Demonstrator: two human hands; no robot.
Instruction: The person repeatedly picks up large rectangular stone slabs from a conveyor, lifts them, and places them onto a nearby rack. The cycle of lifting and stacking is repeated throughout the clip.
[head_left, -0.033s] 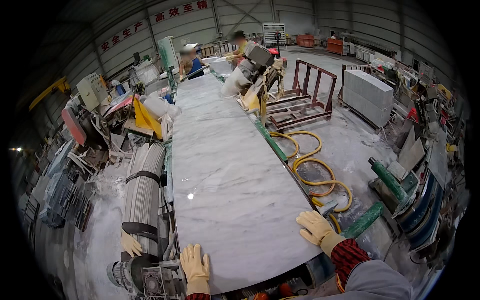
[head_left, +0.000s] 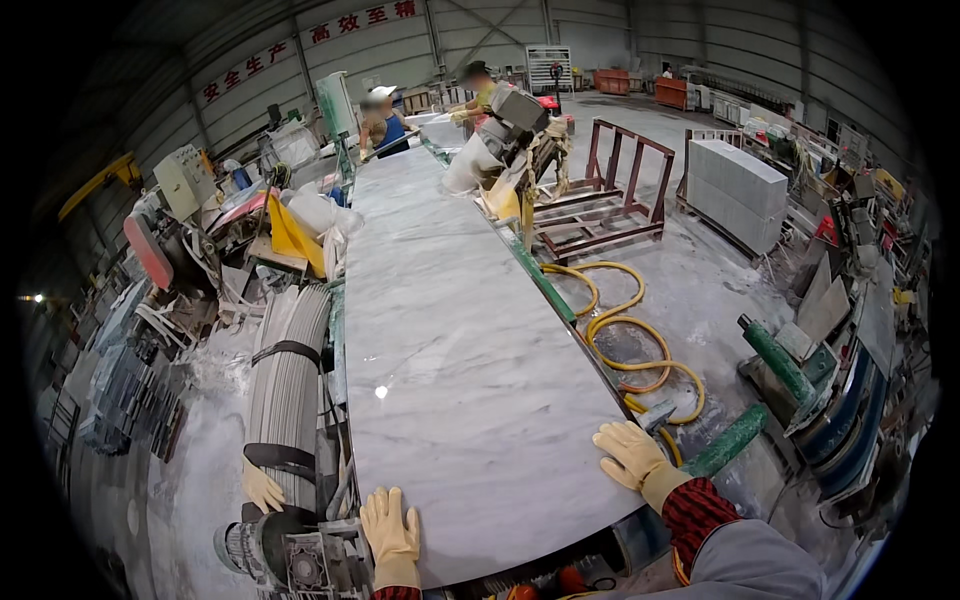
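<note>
A long, polished white-and-grey marble slab [head_left: 450,350] stretches away in front of me on a green-framed bed. My left hand [head_left: 391,530], in a cream glove, lies at the slab's near left edge with its fingers stretched forward. At the near right corner, my right hand [head_left: 632,456], gloved alike, rests with fingers spread over the edge. Neither hand is wrapped round anything. Left of my left hand is a motor [head_left: 255,550] with a gearbox. Another cream glove [head_left: 263,487] shows against a strapped grey bundle [head_left: 290,370]; no arm can be made out in it.
Two people [head_left: 385,130] are at the slab's far end, beside a tilted grey machine head [head_left: 515,115]. Right of the bed lie a coiled yellow hose [head_left: 670,365], green rollers [head_left: 775,360], a brown metal rack [head_left: 630,170] and a stack of pale slabs [head_left: 735,190].
</note>
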